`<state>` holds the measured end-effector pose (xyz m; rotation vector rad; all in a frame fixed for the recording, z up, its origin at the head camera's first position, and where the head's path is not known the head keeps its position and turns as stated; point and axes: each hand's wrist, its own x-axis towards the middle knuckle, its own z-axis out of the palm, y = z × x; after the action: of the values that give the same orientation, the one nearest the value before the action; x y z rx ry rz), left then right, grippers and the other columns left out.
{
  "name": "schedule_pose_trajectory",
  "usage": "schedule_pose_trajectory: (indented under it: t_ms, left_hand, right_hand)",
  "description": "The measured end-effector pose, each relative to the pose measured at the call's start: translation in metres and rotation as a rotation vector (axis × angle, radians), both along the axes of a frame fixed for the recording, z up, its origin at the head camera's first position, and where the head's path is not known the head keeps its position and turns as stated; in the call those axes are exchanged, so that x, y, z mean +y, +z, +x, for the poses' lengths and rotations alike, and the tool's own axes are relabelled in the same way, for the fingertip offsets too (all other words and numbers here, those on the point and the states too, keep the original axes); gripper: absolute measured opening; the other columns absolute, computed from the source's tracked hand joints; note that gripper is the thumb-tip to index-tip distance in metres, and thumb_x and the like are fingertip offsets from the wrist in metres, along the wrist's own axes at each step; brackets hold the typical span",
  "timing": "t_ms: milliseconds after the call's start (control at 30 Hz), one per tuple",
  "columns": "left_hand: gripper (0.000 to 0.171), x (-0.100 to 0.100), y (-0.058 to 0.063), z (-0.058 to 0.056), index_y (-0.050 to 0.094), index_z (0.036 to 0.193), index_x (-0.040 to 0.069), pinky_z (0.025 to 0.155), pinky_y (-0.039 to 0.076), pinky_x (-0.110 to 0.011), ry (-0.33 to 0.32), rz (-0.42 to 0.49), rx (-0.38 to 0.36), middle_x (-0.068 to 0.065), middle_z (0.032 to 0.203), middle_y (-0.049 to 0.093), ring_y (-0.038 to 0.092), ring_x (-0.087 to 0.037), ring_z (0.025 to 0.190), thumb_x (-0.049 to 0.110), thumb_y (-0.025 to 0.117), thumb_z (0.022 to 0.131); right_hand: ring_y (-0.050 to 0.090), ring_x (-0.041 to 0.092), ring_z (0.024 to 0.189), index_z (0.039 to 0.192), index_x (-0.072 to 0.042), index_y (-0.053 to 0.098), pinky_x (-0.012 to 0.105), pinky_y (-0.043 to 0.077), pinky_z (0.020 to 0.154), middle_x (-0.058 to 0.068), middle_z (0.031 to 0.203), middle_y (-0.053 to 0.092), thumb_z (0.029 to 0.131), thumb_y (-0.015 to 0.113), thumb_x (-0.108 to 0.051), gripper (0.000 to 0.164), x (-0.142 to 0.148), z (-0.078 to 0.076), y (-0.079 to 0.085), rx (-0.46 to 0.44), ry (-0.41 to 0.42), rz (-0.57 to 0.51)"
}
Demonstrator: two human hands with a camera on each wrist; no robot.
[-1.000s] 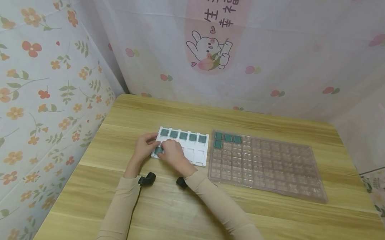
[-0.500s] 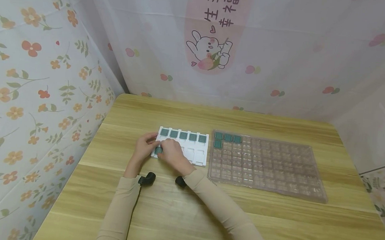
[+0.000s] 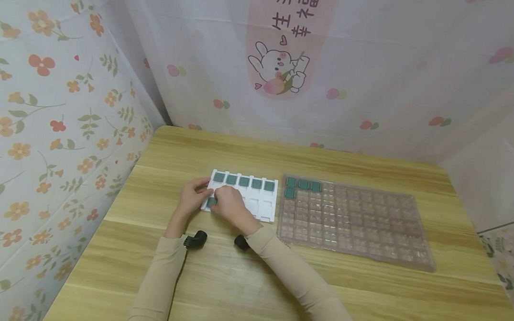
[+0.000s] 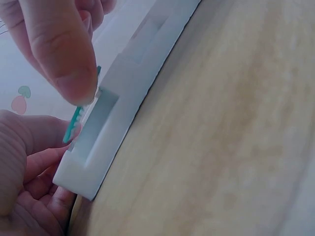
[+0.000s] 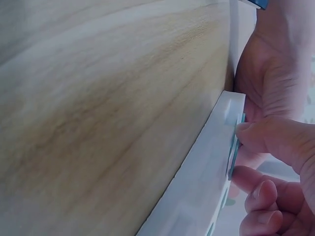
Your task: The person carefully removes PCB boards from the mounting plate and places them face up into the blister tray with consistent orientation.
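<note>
A white tray (image 3: 251, 194) with two rows of pockets lies on the table in the head view; small square green chips (image 3: 244, 181) fill its back row. My left hand (image 3: 192, 196) holds the tray's left end, its fingers curled by the corner in the left wrist view. Over the front-left pocket, my right hand (image 3: 230, 203) pinches a green chip (image 3: 211, 202) between thumb and a finger. That chip (image 4: 74, 125) sits tilted above the pocket edge in the left wrist view. The right hand covers the neighbouring front pockets.
Right of the white tray lies a large clear plastic tray (image 3: 357, 227) with many small compartments. Several green chips (image 3: 304, 184) sit in its back-left corner. Black wrist-worn devices (image 3: 196, 239) show near both wrists. A patterned curtain (image 3: 351, 64) hangs behind the wooden table (image 3: 217, 283).
</note>
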<state>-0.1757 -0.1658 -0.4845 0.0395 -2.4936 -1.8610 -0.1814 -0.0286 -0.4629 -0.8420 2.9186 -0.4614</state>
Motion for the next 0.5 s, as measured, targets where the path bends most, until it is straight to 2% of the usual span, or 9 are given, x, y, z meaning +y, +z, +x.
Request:
schedule_pose_trajectory:
  t_ms: [200,400,500]
  left_hand:
    - [0.04,-0.005,-0.022,-0.009,0.054,0.121,-0.014,0.092,0.05,-0.034,0.014,-0.011,-0.005,-0.03,0.124,0.052,0.054,-0.04,0.112,-0.006,0.064,0.083]
    - [0.04,-0.005,-0.024,-0.008,0.055,0.12,-0.013,0.092,0.05,-0.039,0.02,-0.002,0.017,-0.029,0.123,0.053,0.055,-0.039,0.111,-0.006,0.065,0.082]
    - [0.04,-0.005,-0.023,-0.008,0.055,0.121,-0.013,0.093,0.049,-0.04,0.018,-0.006,0.007,-0.029,0.124,0.053,0.054,-0.039,0.112,-0.006,0.064,0.083]
  right_hand:
    - [0.031,0.008,0.054,0.052,-0.015,0.036,0.019,0.025,0.044,-0.006,0.055,0.033,0.076,0.075,-0.02,0.045,0.005,0.002,0.003,-0.037,-0.013,-0.027]
    - [0.03,0.009,0.055,0.052,-0.015,0.036,0.02,0.023,0.046,-0.006,0.056,0.03,0.074,0.075,-0.017,0.045,0.013,0.003,0.005,-0.044,-0.016,-0.056]
    - [0.03,0.009,0.056,0.054,-0.013,0.041,0.02,0.024,0.047,-0.006,0.056,0.031,0.074,0.075,-0.016,0.04,0.017,0.003,0.004,-0.052,-0.026,-0.067]
